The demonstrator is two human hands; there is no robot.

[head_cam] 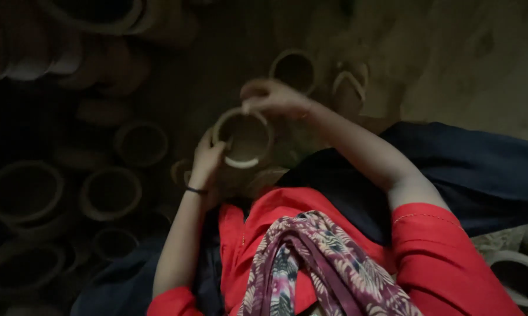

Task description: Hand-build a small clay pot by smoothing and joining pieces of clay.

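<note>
Clay pot (243, 140) sits in the person's lap, left hand (205, 158) gripping its side, right hand (270, 96) pinching the rim; shaped pots (108, 193) stand around, this one unfinished, apparently.

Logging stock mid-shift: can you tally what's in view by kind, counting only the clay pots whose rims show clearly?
Clay pot held in both hands: 1, the held pot, left hand on its side, right hand on its rim.
Clay pots on the ground with clear rims: 7, such as this floor pot; darker ones uncounted.
Sandals: 1
Total: 9
</note>
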